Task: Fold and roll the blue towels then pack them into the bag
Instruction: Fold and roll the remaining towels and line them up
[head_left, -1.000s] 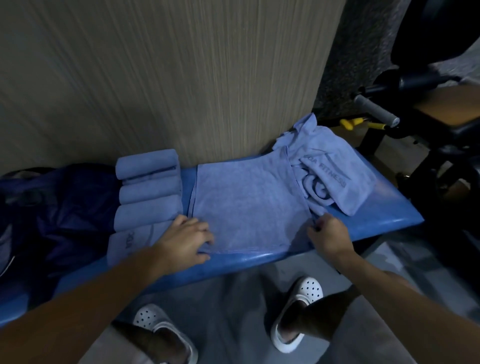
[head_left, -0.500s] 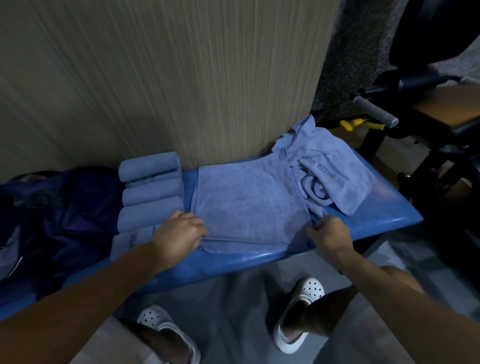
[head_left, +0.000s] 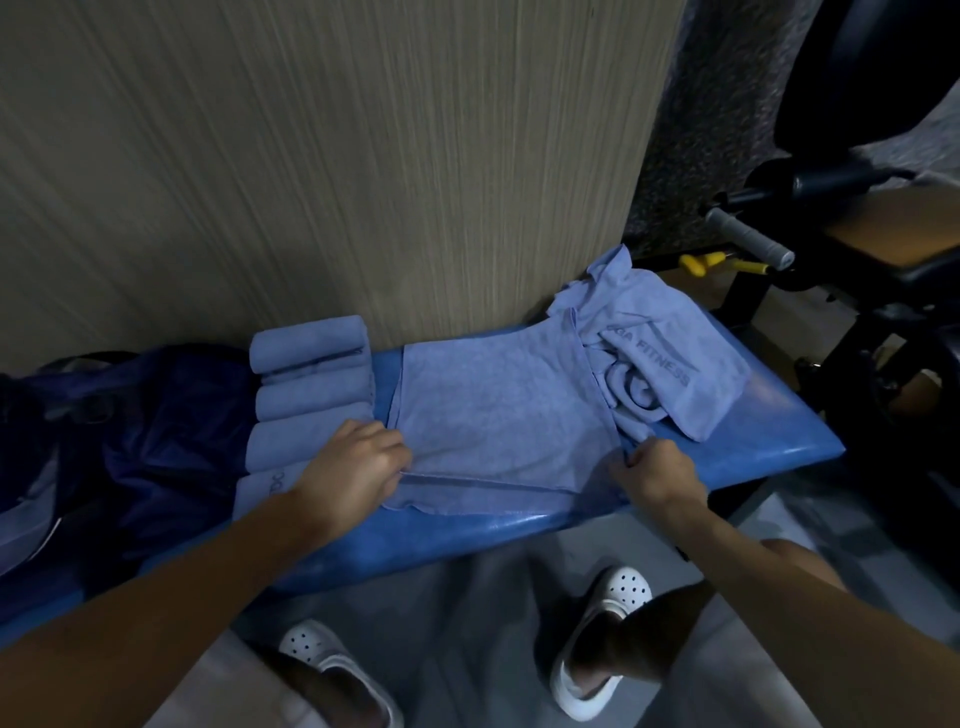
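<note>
1. Head view: the flat towel (head_left: 498, 410) is lying spread on the blue table (head_left: 753, 457) at the centre of the frame, its near edge doubled over.
2. The left hand (head_left: 353, 467) is gripping the towel's lower-left corner, fingers curled round the cloth.
3. The right hand (head_left: 657, 480) is pinching the lower-right corner, fingers bunched tight on the fabric.
4. Four rolled towels (head_left: 311, 384) are sitting side by side just left of it, touching one another.
5. The dark bag (head_left: 171, 426) is slumping at the frame's left, beside the rolls.
6. A loose heap of towels (head_left: 670, 358) lettered "FITNESS" is lying right of centre.
</note>
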